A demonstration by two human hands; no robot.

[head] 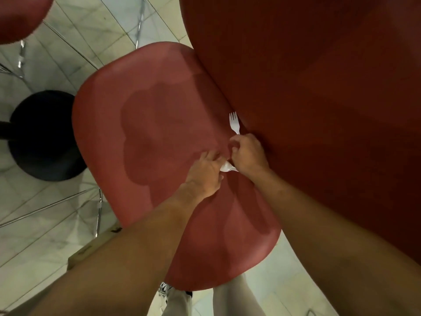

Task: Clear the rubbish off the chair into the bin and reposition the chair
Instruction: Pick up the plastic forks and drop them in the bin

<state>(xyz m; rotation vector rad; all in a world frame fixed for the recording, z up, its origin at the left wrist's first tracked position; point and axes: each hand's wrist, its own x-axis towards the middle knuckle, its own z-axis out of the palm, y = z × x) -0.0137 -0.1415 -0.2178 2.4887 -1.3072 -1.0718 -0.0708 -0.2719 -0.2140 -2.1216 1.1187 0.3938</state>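
Observation:
A red chair fills the view, its seat (145, 137) below me and its backrest (319, 87) rising at the right. My right hand (248, 153) is closed on the handle of a white plastic fork (233, 122), whose tines point up along the crease where seat meets backrest. My left hand (205, 172) lies on the seat beside it, fingers closed around a white plastic piece (227, 167), apparently a spoon, that shows between the two hands. The two hands touch.
A black round table base (43, 135) stands on the pale tiled floor at the left. Another red chair (20, 17) shows at the top left with chrome legs. A cardboard box (91, 249) sits under the seat's front left. My legs are below the seat.

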